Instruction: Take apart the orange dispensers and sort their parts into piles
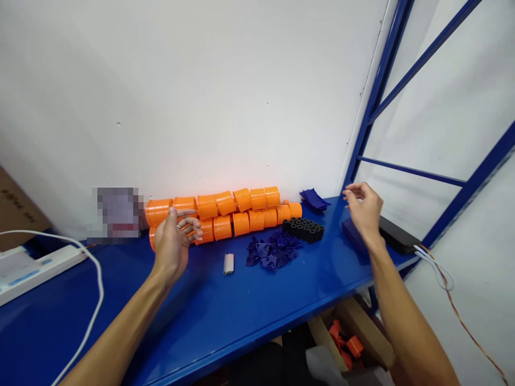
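My left hand (175, 238) is raised in front of the stacked orange cylindrical rings (207, 206), palm turned inward, fingers loosely bent and apart. No object shows in it. Over the right end of the table hangs my right hand (364, 206), its fingers curled toward the thumb with a small gap and nothing visible between them. Just below it lies a dark blue box-like block (354, 236), partly covered by the wrist. Between the hands are a small light-grey battery-like piece (228, 264), a pile of dark blue triangular pieces (273, 251) and a cluster of black tubes (303, 229).
Thin blue plates (314, 200) lie stacked by the wall. A black box (398, 236) with wires sits at the right edge, beside a blue metal frame (364, 126). White power strip (40, 273) and cable are left. Below, an open carton (354, 327) holds orange parts.
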`<state>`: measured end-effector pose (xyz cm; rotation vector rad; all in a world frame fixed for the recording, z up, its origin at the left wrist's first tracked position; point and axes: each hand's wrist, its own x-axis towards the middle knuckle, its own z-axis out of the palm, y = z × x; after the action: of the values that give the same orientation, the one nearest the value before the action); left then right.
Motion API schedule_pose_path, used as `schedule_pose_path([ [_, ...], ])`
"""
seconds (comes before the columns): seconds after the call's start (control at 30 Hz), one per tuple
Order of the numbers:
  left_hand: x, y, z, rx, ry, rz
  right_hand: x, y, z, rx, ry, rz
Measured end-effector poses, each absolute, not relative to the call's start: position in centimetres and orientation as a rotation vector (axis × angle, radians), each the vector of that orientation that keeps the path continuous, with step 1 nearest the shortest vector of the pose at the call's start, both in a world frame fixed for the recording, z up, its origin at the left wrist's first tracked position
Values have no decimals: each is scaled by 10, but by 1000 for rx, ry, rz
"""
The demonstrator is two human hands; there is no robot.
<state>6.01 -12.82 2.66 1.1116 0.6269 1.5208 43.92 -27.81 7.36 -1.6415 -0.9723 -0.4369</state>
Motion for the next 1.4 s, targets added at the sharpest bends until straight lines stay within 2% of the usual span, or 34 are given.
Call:
schedule_pose_path([
  [0.1,60,-130,29,1107,623,1529,455,-335,62,-2138,-1083,-708],
  [0.17,61,-131,31,1093,644,1535,455,-364,47,-2406,-1181,-760],
  [0.37,62,-136,33,1124,665,1513,446,-388,-4,-2777,-1261,-560],
  [0.67,64,-147,41,1086,745,1454,490,-319,-7,-2756,-1287,-318],
  [1.03,66,-144,34,1116,733,1422,568,-219,-7,-2600,-1332,-212],
  [1.27,67,-140,31,1139,725,1421,571,-208,-1,-2449,-1433,-218],
  [1.4,70,-146,37,1133,763,1423,552,-239,14,-2420,-1376,-280],
])
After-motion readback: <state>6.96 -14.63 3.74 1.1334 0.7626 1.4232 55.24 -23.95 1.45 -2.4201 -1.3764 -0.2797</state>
